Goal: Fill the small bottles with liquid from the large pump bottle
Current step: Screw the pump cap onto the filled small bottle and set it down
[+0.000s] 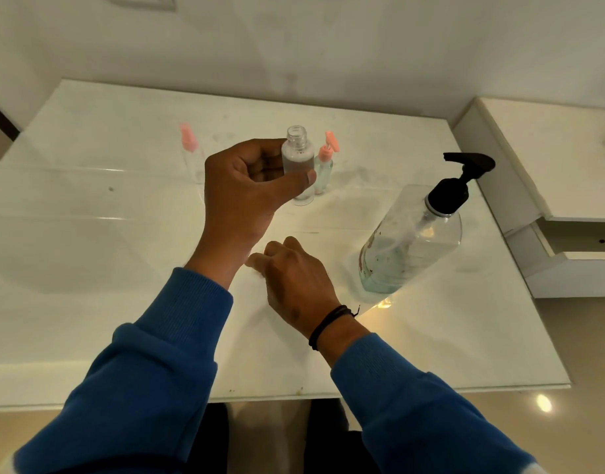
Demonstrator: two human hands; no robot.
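My left hand (246, 186) holds a small clear bottle (297, 155) upright above the table, thumb across its front; the neck is uncapped and there is some liquid inside. My right hand (294, 278) rests low on the table, fingers curled under; anything beneath them is hidden. The large clear pump bottle (410, 244) with a black pump head stands to the right, holding a little liquid at its bottom. Just behind the held bottle stands a small bottle with a pink pump top (323, 169). Another small clear bottle with a pink cap (191, 155) stands at the back left.
The white glossy table (88, 234) meets a white wall at the back. A white cabinet with an open drawer (550, 165) adjoins its right side. The table's front edge runs just below my forearms.
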